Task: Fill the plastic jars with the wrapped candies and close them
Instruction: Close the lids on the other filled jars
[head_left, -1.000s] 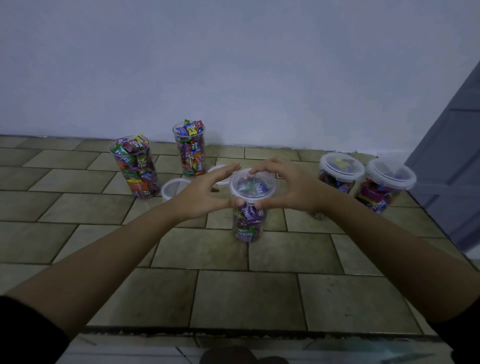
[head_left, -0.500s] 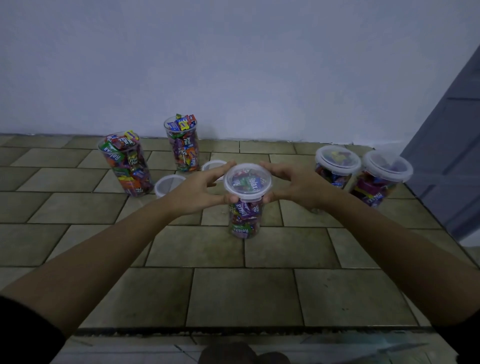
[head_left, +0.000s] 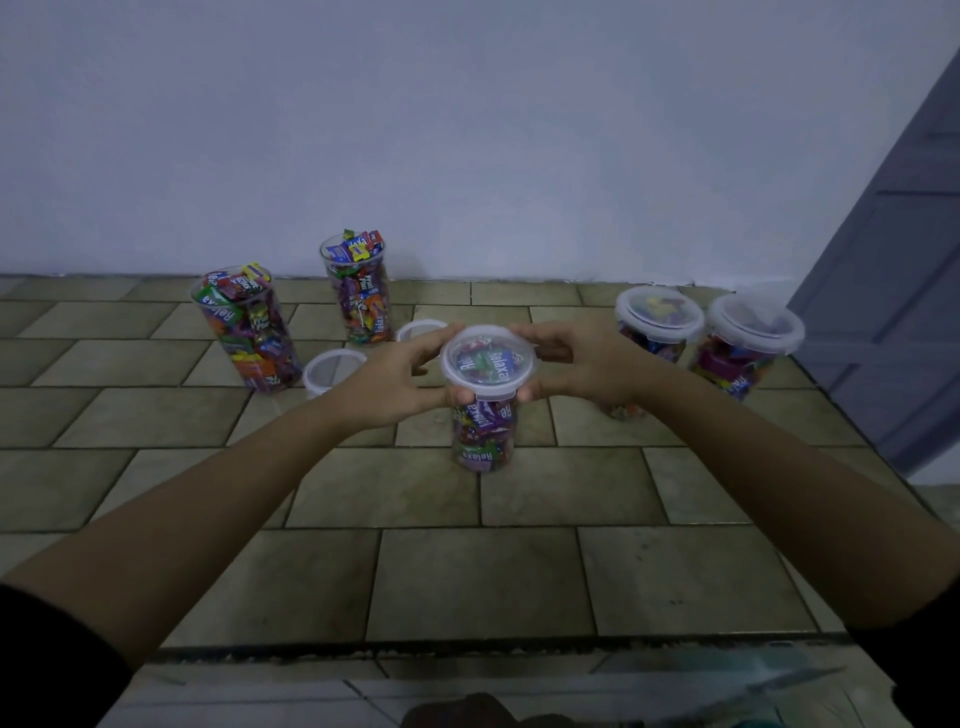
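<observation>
Centre frame, left hand (head_left: 395, 376) and right hand (head_left: 576, 364) gripped the lid (head_left: 488, 362) on a filled jar (head_left: 483, 431); two capped jars (head_left: 658, 325) right, two open jars (head_left: 244, 330) and two loose lids (head_left: 332, 366) left remained.

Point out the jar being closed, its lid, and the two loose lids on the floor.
jar being closed (head_left: 484, 441), head view, lower wall.
its lid (head_left: 488, 362), head view, top centre.
near loose lid (head_left: 332, 368), head view, rim.
far loose lid (head_left: 420, 328), head view, rim.
</observation>
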